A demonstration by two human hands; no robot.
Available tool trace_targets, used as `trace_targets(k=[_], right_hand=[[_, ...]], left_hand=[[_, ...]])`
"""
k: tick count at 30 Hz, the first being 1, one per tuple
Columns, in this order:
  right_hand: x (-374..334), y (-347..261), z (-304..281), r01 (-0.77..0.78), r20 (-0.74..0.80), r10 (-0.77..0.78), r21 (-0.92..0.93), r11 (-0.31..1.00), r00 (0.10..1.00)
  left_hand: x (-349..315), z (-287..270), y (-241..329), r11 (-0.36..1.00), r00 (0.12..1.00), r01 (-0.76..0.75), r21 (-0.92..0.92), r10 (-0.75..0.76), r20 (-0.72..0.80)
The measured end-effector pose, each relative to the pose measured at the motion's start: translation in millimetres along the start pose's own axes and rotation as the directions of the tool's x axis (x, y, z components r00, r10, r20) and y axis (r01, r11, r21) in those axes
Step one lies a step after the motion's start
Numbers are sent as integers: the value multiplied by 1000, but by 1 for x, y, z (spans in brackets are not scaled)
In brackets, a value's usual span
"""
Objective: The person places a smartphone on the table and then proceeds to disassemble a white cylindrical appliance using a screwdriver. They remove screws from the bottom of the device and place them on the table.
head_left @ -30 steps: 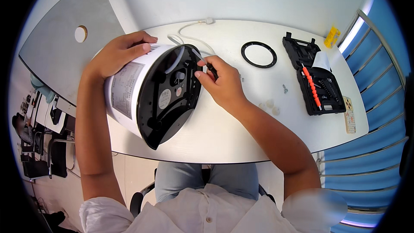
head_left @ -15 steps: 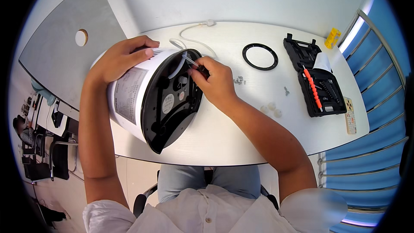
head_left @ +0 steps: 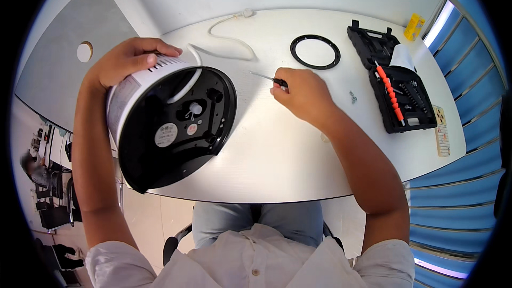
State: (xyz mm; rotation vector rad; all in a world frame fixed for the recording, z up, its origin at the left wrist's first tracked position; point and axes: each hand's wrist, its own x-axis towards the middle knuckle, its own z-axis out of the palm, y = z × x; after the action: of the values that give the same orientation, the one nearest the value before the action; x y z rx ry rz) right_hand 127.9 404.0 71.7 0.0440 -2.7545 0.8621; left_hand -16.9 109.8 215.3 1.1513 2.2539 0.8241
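Note:
A white cylindrical appliance [head_left: 129, 88] lies tilted on the table at the left, its hollow black underside facing right and toward me. Inside that base are round stickers, screw posts and a pale central fitting. My left hand [head_left: 125, 64] grips the white side from above, its fingers next to the vent slots. The appliance's white power cord [head_left: 200, 56] runs out of the base and back across the table. My right hand [head_left: 304, 93] holds a screwdriver [head_left: 266, 77] by its black handle, clear of the base. Its thin shaft points left; whether a screw sits on the tip, I cannot tell.
A black ring [head_left: 337, 56] lies toward the back. At the right an open black tool case [head_left: 392, 122] holds bits and an orange flexible shaft [head_left: 389, 93]. Small screws [head_left: 352, 97], a yellow box [head_left: 414, 26] and a phone [head_left: 442, 133] are nearby. Metal railing borders the right side.
My right hand has drawn the screwdriver out of the base and moved right. The appliance has shifted left, its underside turned more toward me. My right hand now covers the pile of small parts.

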Motion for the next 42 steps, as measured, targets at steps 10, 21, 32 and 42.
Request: trace_targets(k=[10,21,32,42], right_hand=[[8,22,-1,-69,135,127,-370,927,983],[10,26,12,-59,163,147,-451,891,976],[13,33,18,-73,159,170,-487,871,973],[11,34,17,-79,143,158,-447,891,977]], left_hand=[[32,-5,-2,993,1000,8,119,-9,12],[-5,3,-8,997,994,-41,-71,34,-102],[-20,6,-13,990,983,-97,-100,79,-163],[-23,2,-16,992,982,-99,-79,85,-171]])
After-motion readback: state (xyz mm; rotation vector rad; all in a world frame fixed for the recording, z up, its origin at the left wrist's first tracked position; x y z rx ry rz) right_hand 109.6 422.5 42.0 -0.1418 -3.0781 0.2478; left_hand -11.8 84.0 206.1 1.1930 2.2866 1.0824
